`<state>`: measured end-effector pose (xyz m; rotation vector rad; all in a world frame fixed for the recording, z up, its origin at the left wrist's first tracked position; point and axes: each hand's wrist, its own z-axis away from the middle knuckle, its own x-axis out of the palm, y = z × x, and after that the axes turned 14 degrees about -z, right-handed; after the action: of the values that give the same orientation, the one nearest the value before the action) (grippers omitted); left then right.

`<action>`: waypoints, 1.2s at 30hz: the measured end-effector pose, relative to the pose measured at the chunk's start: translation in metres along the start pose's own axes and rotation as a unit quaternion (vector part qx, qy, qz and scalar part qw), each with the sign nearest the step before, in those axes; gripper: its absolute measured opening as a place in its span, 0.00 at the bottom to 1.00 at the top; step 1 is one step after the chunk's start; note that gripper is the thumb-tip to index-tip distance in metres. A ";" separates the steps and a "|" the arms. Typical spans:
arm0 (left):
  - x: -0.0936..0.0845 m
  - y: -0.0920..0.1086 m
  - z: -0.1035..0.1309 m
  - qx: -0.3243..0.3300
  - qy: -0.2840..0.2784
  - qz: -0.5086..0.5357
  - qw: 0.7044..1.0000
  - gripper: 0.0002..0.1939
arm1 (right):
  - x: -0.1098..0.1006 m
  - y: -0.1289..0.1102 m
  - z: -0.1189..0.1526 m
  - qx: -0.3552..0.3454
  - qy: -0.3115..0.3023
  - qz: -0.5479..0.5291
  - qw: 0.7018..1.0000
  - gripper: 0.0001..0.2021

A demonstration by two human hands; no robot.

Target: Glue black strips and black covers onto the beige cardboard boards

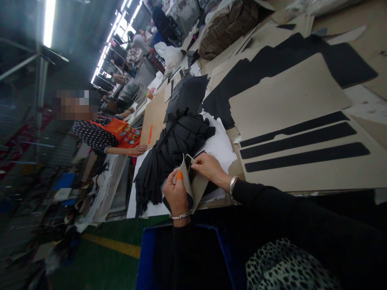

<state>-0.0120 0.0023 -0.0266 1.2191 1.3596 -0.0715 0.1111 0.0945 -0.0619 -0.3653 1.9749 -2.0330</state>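
Flexible sheet [186, 181], beige on one face and dark on the other, is held curled just above the near edge of the worktop [220, 202]. Nearest to the viewer, spotted fabric [287, 266] is seen at the lower right, and a blue bin [145, 257] is seen below the hands. By the left hand [177, 195], the sheet is gripped between closed fingers, with an orange cover [179, 175] worn on one digit. By the right hand [208, 167], a narrow pale edge [188, 157] is pinched between fingertips; whether it belongs to the same sheet cannot be told. Just beyond, a heap of black strips [178, 139] is spread partly over white paper [223, 141]. To the right, three long black pieces [299, 140] are laid on a beige board [287, 175], below a larger beige panel [284, 96]. Farther back, dark sheets [187, 94] are stacked. Across at the left, an orange apron [121, 131] is worn by a co-worker, whose hand [140, 149] is rested at the worktop.
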 end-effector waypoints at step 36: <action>-0.004 0.014 0.004 0.038 -0.072 -0.005 0.997 0.16 | 0.008 -0.017 -0.006 -0.049 -0.007 0.059 0.997 0.08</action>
<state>-0.0013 0.0036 -0.0160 1.2464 1.2462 -0.2151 0.1013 0.0978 -0.0449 -0.2762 2.0405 -1.8624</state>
